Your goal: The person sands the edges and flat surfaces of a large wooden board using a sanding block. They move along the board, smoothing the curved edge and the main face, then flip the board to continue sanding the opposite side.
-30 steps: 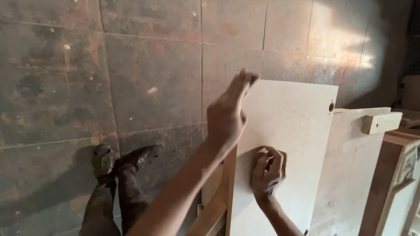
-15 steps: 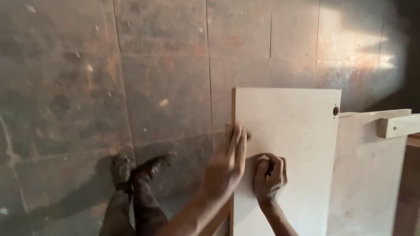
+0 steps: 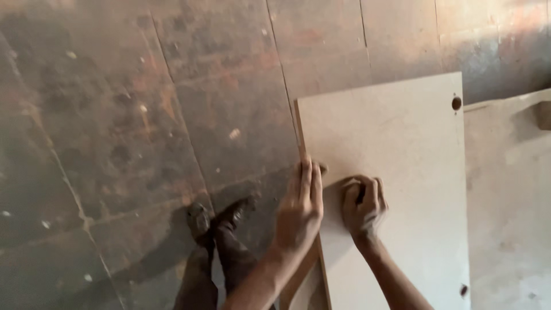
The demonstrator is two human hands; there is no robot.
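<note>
The left hand (image 3: 301, 209), which 1 s ago was lifted at the board's far corner, now lies flat along the left edge of the pale board (image 3: 396, 172), fingers (image 3: 307, 178) straight and close together, tips just at the edge; it holds nothing and seems to press and steady the panel. The right hand (image 3: 363, 208) has stayed at nearly the same spot on the board's face, curled into a loose fist with its fingers narrow around something small and dark; what that is cannot be told, since the hand is blurred. From this it looks as if the sweep along the edge is over and the work is now local, with 1 hand bracing while the other works the surface. The board lies tilted in view over a second, dustier panel (image 3: 508, 195) to the right, and has 1 round hole (image 3: 456, 103) near its far right corner and another small hole (image 3: 463, 290) near the lower right edge. A wooden block (image 3: 544, 115) shows at the right margin. Below, the person's 2 dark shoes (image 3: 215, 218) stand on the stained tiled floor (image 3: 115, 115). No packages, labels or signs are visible.
</note>
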